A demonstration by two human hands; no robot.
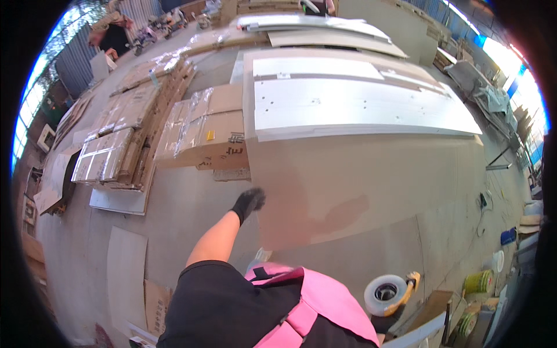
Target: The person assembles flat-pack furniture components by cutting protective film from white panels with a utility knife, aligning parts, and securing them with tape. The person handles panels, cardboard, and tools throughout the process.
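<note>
My left hand (249, 202), in a black glove, reaches forward to the left edge of a large brown cardboard sheet (371, 180). Its fingers are dark and smeared, so whether they grip that edge is unclear. Stacked white panels (348, 103) with small holes lie on the far part of the sheet. Low at my right side, my right hand (387, 322), also black-gloved, is closed on a tape dispenser (413, 283) with yellow parts and a wide roll of clear tape (378, 303). That hand is partly hidden by the dispenser and my body.
Left of the sheet stand wrapped cardboard cartons (217, 133) and a stack of flat cartons (107, 153). More white boards (325, 24) lie beyond. Green buckets (478, 282) and a wooden piece (432, 307) are near right. Another person (113, 32) is far left; someone else is partly visible far ahead.
</note>
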